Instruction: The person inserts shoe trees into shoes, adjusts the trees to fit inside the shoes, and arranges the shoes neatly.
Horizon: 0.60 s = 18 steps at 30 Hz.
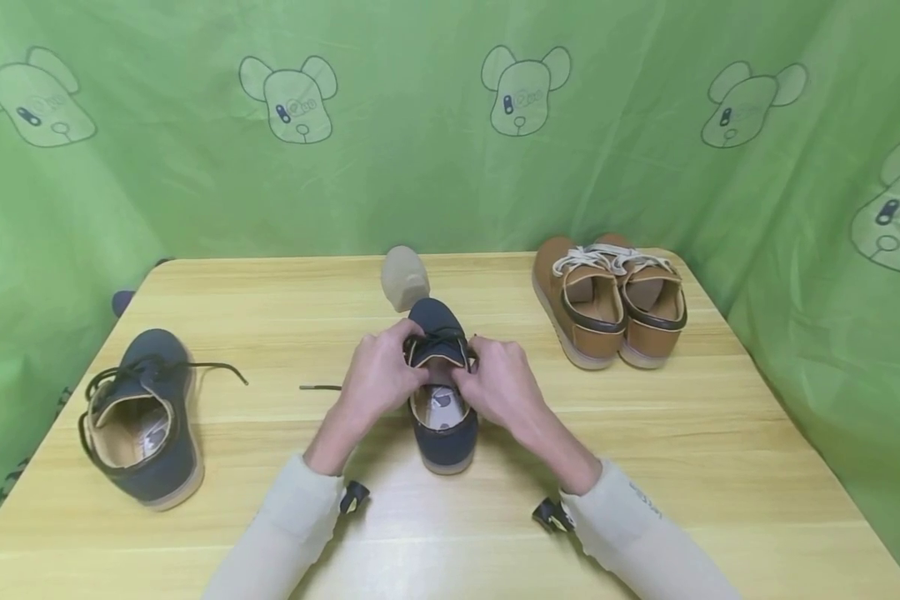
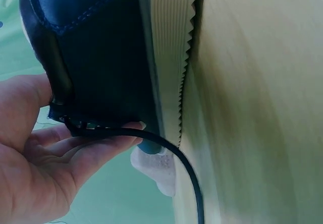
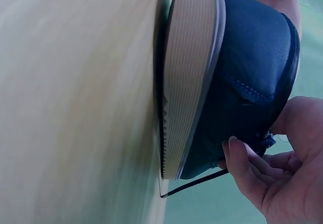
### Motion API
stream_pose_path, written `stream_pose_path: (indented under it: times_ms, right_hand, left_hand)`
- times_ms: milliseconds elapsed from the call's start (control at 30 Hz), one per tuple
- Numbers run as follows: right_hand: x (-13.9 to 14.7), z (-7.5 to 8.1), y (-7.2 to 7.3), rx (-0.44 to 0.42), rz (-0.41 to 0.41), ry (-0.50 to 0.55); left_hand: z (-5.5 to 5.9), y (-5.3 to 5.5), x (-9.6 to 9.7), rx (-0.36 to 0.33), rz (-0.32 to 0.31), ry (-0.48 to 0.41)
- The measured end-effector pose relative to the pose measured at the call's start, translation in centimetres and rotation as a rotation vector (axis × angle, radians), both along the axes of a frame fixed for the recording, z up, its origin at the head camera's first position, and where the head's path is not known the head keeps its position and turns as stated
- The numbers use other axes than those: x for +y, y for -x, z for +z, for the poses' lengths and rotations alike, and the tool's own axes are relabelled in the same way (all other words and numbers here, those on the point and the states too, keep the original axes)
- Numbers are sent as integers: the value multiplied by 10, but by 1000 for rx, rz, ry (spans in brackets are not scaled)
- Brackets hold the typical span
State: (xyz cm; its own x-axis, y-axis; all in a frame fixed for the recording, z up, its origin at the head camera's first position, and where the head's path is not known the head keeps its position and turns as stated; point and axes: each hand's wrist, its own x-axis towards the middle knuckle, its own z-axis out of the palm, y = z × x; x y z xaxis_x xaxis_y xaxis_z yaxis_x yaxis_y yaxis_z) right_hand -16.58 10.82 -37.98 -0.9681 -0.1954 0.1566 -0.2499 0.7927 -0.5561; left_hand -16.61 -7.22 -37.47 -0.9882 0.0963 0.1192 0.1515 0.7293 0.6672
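A dark blue lace-up shoe [image 1: 446, 446] stands at the middle of the table, toe pointing away from me. My left hand [image 1: 378, 371] grips the left side of its opening, thumb inside and fingers against the outer wall. On the opposite side my right hand [image 1: 501, 379] pinches the other edge of the opening in the same way. A black lace [image 2: 186, 163] trails past the left fingers in the left wrist view. In the right wrist view, another lace end [image 3: 194, 183] hangs by the right fingers. The insole shows a pale printed label.
The matching blue shoe [image 1: 157, 454] stands at the left, its laces loose. A grey-beige, rounded insert-like object [image 1: 404, 279] lies just beyond the middle shoe's toe. Two brown shoes [image 1: 596, 342] with white laces stand together at the back right. Green curtain [image 1: 420, 192] hangs behind the wooden table [image 1: 720, 467].
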Motion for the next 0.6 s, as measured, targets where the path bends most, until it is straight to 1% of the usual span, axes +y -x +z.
stream_pose_path:
  times_ms: [100,267,400,600]
  right_hand:
    - [0,0,0,-9,-1,6]
    - [2,1,1,-33,5,0]
    - [4,4,1,-45,27,-28]
    - [6,10,-1,-78,67,-53]
  left_hand:
    - [1,-1,-2,-6,-11,30]
    - [2,-1,-3,-25,-33,51]
    - [3,-1,-4,-30,-51,65]
    - [4,-3,-6,-16,-65,79]
